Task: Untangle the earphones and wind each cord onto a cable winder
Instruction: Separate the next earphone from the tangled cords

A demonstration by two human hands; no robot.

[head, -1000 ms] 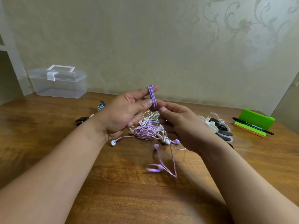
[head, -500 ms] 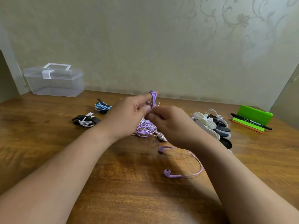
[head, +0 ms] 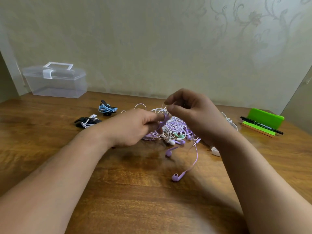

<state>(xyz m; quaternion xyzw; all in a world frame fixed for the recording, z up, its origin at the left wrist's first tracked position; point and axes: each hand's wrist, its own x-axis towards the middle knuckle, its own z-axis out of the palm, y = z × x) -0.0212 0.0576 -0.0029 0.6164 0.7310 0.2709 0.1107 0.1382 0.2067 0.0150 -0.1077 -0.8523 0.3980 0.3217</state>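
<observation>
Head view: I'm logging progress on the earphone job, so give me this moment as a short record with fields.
left hand: grips the wound purple cord
right hand: fingers curled, seems to pinch that cord's free length
purple earbud: loose, lying on the table
tangle: mixed cords, behind the hands
wound already: blue cord, white cord, each on a black winder

Home rm, by the look: wooden desk (head: 42,141) vs. wall w/ floral wallpaper (head: 253,22), clear plastic storage box (head: 55,81) at back, green stand (head: 266,118) w/ black pen (head: 261,127).
</observation>
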